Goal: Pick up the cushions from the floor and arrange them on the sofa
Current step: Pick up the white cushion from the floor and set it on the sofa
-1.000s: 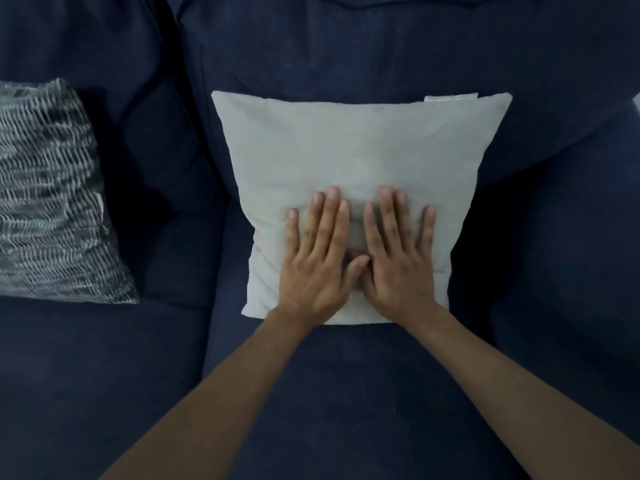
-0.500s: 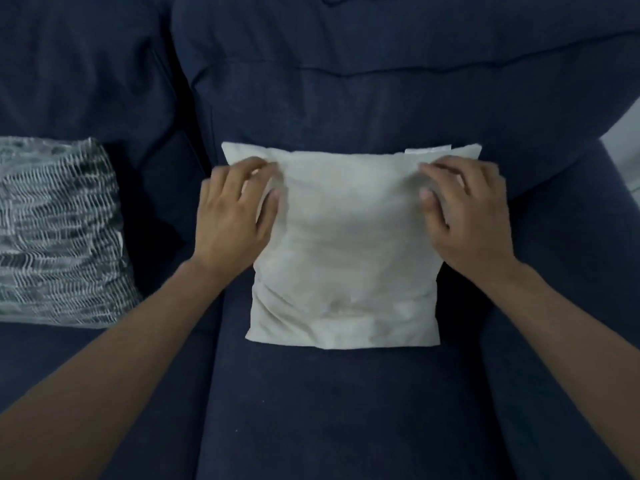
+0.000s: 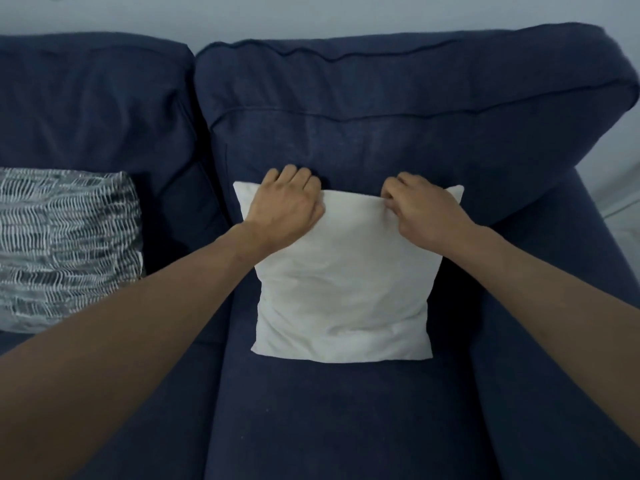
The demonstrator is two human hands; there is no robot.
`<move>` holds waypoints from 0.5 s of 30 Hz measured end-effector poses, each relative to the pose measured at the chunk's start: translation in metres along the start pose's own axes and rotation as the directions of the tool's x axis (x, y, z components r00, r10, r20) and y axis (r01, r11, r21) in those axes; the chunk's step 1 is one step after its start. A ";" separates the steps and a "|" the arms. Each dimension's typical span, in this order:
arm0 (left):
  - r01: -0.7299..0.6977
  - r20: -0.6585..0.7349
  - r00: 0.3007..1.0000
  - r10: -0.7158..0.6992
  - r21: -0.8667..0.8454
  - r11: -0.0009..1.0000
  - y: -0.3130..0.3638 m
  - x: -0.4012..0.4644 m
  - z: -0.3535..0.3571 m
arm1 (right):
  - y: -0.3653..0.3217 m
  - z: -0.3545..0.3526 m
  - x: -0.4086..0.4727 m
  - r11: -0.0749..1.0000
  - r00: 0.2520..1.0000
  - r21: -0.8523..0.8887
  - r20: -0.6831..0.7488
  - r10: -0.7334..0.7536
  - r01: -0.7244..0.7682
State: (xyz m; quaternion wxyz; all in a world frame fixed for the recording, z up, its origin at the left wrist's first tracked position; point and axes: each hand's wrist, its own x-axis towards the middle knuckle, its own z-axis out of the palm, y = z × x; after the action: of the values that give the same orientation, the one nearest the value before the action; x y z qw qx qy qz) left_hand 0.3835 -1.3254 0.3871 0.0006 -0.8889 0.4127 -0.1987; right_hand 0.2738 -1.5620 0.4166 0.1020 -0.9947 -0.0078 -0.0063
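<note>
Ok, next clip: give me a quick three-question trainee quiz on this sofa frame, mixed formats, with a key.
1. True or false: the white cushion stands propped against the sofa's back cushion.
2. Multiple choice: where does each hand grip the white cushion? A) bottom corners B) top edge C) side seams
3. Fill in: the patterned cushion sits on the seat to the ____ of the white one, as the person sees it.

Key: 1 true. 2 B: the left hand and the right hand both hold the top edge. 3 left.
</note>
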 end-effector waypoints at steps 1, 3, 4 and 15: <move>0.020 -0.039 0.999 -0.020 0.003 1.000 -0.002 0.004 -0.003 | 0.001 -0.003 0.001 1.000 0.999 0.022 -0.047 0.007 -0.006; 0.064 -0.083 0.995 -0.063 0.016 0.998 -0.005 0.009 -0.009 | 0.005 -0.006 0.003 0.998 0.992 0.055 -0.120 0.023 -0.017; 0.065 -0.048 0.997 -0.063 0.028 0.998 -0.005 0.011 -0.010 | 0.006 -0.006 0.005 0.998 0.994 0.061 -0.111 0.022 -0.015; 0.190 0.227 0.958 -0.173 -0.053 0.980 -0.014 -0.001 0.001 | 0.019 0.007 0.002 0.996 0.996 -0.021 0.005 0.092 -0.092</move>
State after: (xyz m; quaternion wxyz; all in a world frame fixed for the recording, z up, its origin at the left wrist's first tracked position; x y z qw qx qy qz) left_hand 0.3937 -1.3161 0.3884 -0.0046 -0.9390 0.3338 -0.0825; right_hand 0.2758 -1.5788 0.4060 0.0917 -0.9951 0.0376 0.0013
